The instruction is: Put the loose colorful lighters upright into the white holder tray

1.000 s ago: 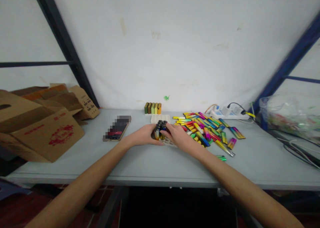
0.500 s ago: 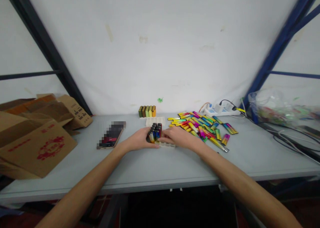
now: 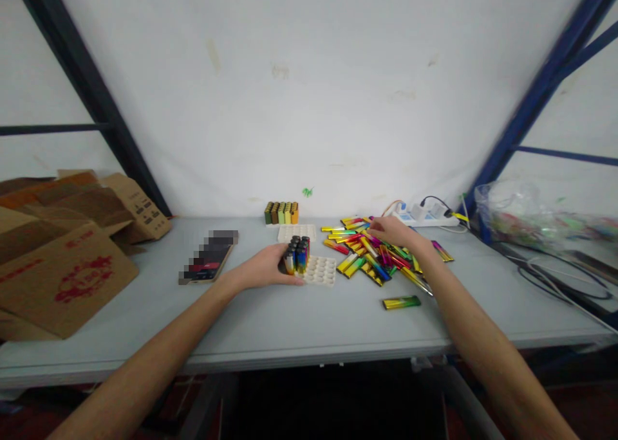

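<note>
My left hand (image 3: 266, 267) is wrapped round the left side of several upright lighters (image 3: 298, 255) with dark tops and shiny coloured bodies. These stand at the left end of a white tray with round holes (image 3: 322, 271), whose right part shows bare holes. My right hand (image 3: 393, 231) is over the far part of a pile of loose shiny lighters (image 3: 369, 256), its fingers bent down and drawn together. What lies between those fingertips is hidden. A single yellow-green lighter (image 3: 402, 303) rests apart, near the front of the pile.
Behind is a second white holed tray (image 3: 296, 233) and a block of upright lighters (image 3: 281, 213) by the wall. A phone (image 3: 210, 258) and open cardboard boxes (image 3: 72, 260) are at the left. A power strip (image 3: 427, 216), cables and a plastic bag (image 3: 519, 211) are at the right.
My right hand has left the tray and moved right to the pile, uncovering the tray's holes. A yellow-green lighter now lies in front of the pile. My left hand stays at the upright lighters.
</note>
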The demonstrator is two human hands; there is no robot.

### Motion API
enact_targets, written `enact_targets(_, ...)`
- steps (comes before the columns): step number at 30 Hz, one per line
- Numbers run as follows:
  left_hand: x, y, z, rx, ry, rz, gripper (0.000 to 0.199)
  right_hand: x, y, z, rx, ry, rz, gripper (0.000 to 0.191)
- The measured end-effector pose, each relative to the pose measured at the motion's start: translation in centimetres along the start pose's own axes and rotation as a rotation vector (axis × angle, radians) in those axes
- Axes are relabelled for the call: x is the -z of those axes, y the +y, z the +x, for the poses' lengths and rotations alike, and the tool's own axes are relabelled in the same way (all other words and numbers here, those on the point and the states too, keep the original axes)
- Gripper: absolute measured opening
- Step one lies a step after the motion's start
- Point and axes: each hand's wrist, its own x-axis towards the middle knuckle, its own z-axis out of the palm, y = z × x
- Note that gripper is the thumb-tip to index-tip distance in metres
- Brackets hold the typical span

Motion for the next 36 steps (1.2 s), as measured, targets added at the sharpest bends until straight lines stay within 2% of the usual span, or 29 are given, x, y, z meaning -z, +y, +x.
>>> enact_targets(5,0.1,0.1,-0.1,-0.014,0.015,0.001,0.087,-1.1,-0.7,-0.7,0.070,-0.091,0.075,0.037)
enact_targets(8,0.1,0.1,-0.1,-0.010,0.007,-0.006,0.087,-1.4,-1.3,-0.7,0.089,-0.101,0.065,0.034)
enact_targets(11,0.2,0.3,-0.1,0.002,0.001,-0.014,0.084,-1.2,-1.5,-0.9,0.058,0.022,0.065,0.024)
enact_targets(14,0.4,0.7,-0.2,-0.005,0.007,-0.014,0.085,-0.7,-1.8,-1.1,0.008,0.179,0.122,0.033)
enact_targets(18,0.5,1.0,-0.2,0.009,-0.003,0.009,0.085,0.1,-3.3,-1.4,0.061,0.325,0.345,0.045)
enact_targets(22,0.3,0.7,-0.2,-0.008,0.010,-0.021,0.084,0.2,-6.2,-1.9,0.102,0.429,0.619,0.044)
enact_targets(25,0.2,0.6,-0.1,-0.022,0.006,-0.036,0.085,-0.4,-8.6,-2.1,0.142,0.404,0.851,0.046)
enact_targets(28,0.3,0.7,-0.2,-0.051,-0.003,-0.058,0.087,-1.5,-10.7,-2.0,0.142,0.326,0.960,0.047)
enact_targets(30,0.3,0.7,-0.2,-0.060,-0.002,-0.080,0.088,-2.2,-11.7,-2.0,0.141,0.289,0.977,0.049)
enact_targets(34,0.2,0.7,-0.2,-0.062,0.000,-0.098,0.085,-3.0,-12.8,-2.4,0.281,0.303,0.912,0.047)
enact_targets(36,0.2,0.6,-0.2,-0.065,0.003,-0.091,0.084,-3.0,-13.1,-2.7,0.315,0.250,0.905,0.044)
